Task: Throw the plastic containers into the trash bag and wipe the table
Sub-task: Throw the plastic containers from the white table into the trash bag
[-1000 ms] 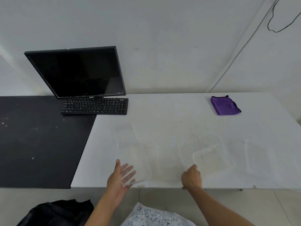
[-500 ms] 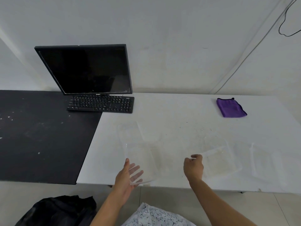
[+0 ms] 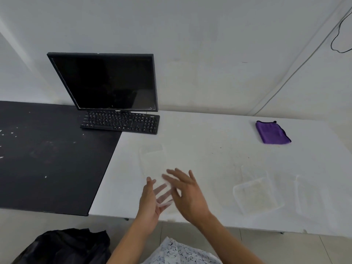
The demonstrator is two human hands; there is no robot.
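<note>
Clear plastic container (image 3: 152,161) lies by the front edge of the desk (image 3: 209,134), left hand (image 3: 150,202) flat-fingered beneath its near end; right hand (image 3: 186,193) hovers above, fingers spread.

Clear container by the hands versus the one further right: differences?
The left container is longer, its near end resting on the left hand; the right container is squarer and lies untouched. The right container shows speckled residue; the left container looks cleaner. Both are clear plastic.
</note>
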